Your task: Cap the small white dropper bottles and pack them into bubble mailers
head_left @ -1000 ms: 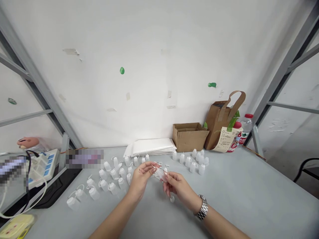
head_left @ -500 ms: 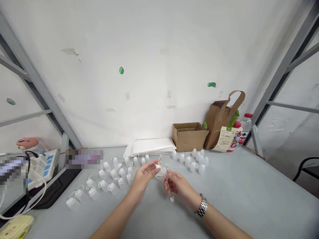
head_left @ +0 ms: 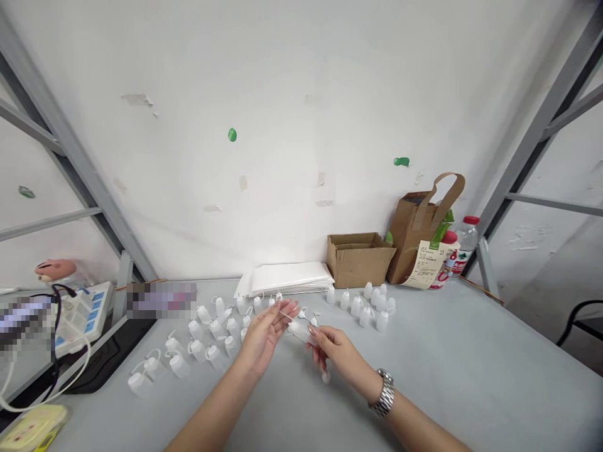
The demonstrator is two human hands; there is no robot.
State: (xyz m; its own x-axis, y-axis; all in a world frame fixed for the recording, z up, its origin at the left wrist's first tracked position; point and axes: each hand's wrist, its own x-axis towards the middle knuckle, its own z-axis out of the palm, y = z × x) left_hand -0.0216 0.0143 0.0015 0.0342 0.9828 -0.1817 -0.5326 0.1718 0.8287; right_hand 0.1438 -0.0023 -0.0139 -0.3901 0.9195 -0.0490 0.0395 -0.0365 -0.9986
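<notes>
A small translucent white squeeze bottle [head_left: 304,331] lies tilted in my right hand [head_left: 335,351], its thin spout end pointing left. My right thumb and fingers grip its body. A small white cap [head_left: 326,376] shows at the lower fingers of that hand; whether they pinch it I cannot tell. Just left of the spout is my left hand [head_left: 266,333], fingers stretched out and apart, with no clear grip on anything. Behind the hands stand more small bottles [head_left: 301,312] with looped cap straps. Several like bottles [head_left: 196,350] stand at the left, and another group [head_left: 357,306] at the right.
A stack of white sheets [head_left: 287,276] lies against the wall beside an open cardboard box [head_left: 360,267]. A brown paper bag [head_left: 409,235] and a red-capped bottle [head_left: 467,238] stand at the back right. At the left are a power strip [head_left: 89,314], cables and a yellow box [head_left: 35,427].
My left fingers have come off the bottle's top and moved slightly left, opening out. The bottle stays in my right hand, tilted a little flatter. The view has shifted slightly.
</notes>
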